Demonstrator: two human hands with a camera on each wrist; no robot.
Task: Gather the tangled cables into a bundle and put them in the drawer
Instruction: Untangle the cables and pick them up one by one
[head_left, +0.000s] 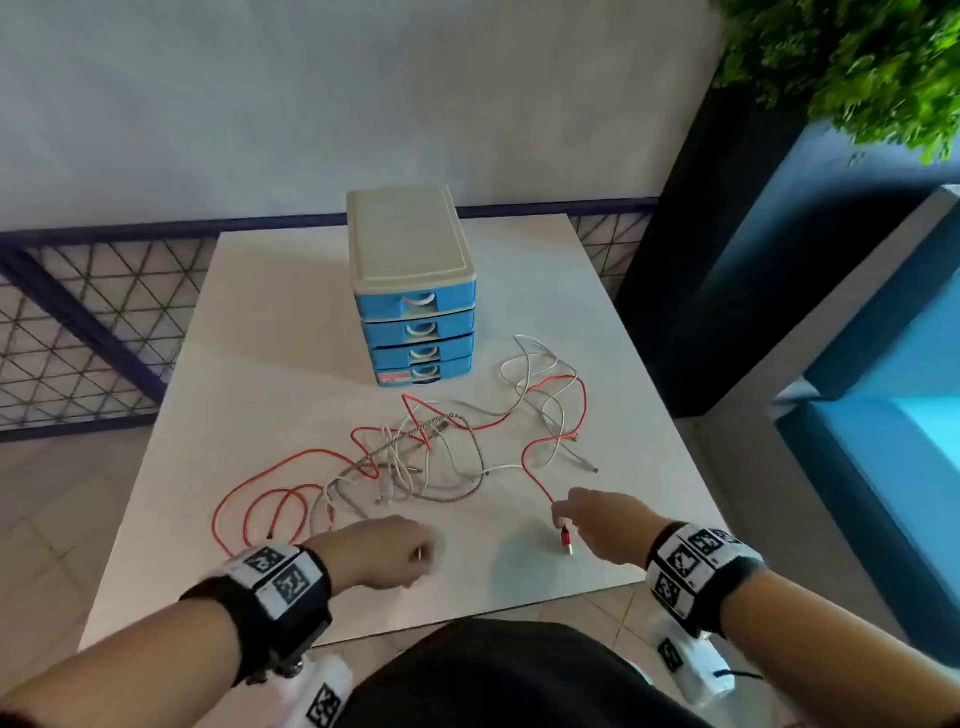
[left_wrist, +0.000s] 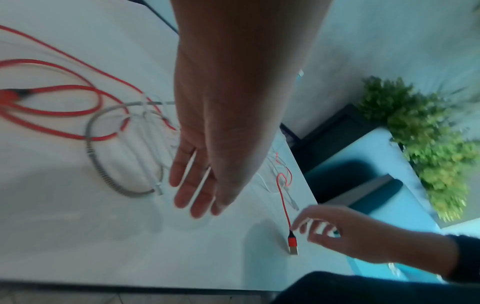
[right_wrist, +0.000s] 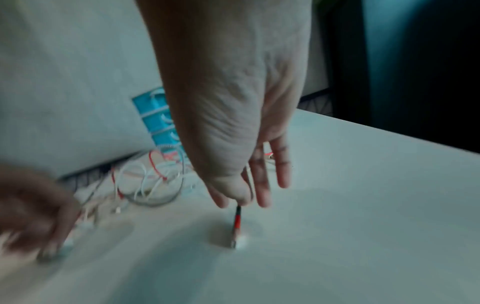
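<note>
A tangle of red, white and grey braided cables (head_left: 426, 457) lies spread over the white table (head_left: 270, 322), in front of a blue drawer unit (head_left: 415, 322) whose drawers are all closed. My right hand (head_left: 563, 519) pinches the red cable (head_left: 535, 478) between thumb and finger just above its USB plug (head_left: 567, 543), whose tip touches the table. In the right wrist view the pinch of my right hand (right_wrist: 239, 199) sits above the plug (right_wrist: 236, 224). My left hand (head_left: 410, 556) hovers near the front of the tangle; its fingers (left_wrist: 197, 195) are straight and hold nothing.
The table's front edge is close to my dark-clad lap (head_left: 493, 675). A mesh railing (head_left: 78, 338) runs behind and left of the table. Blue furniture (head_left: 883, 364) and a green plant (head_left: 857, 62) stand to the right.
</note>
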